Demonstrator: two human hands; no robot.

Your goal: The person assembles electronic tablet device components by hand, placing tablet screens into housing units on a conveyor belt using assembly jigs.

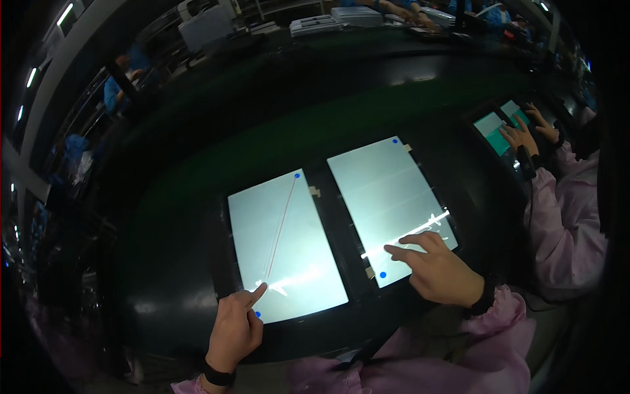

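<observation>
Two lit tablet-like screens lie side by side on a dark surface. On the left screen [289, 243], a thin red line runs from a blue dot at its upper right down to my left hand [236, 326]. That hand's index finger points at the lower part of the screen, its other fingers curled with nothing in them. Another blue dot shows beside its thumb. Over the lower part of the right screen [387, 197] is my right hand [443, 272], fingers apart and holding nothing. Blue dots mark this screen's upper right and lower left corners. Whether the fingertips touch the glass, I cannot tell.
At the right, a co-worker in pink sleeves has both hands [522, 139] over two smaller screens [491, 131] showing white and green. Stacked pale trays [315, 25] stand at the far edge. People in blue work beyond the dark bench [177, 289].
</observation>
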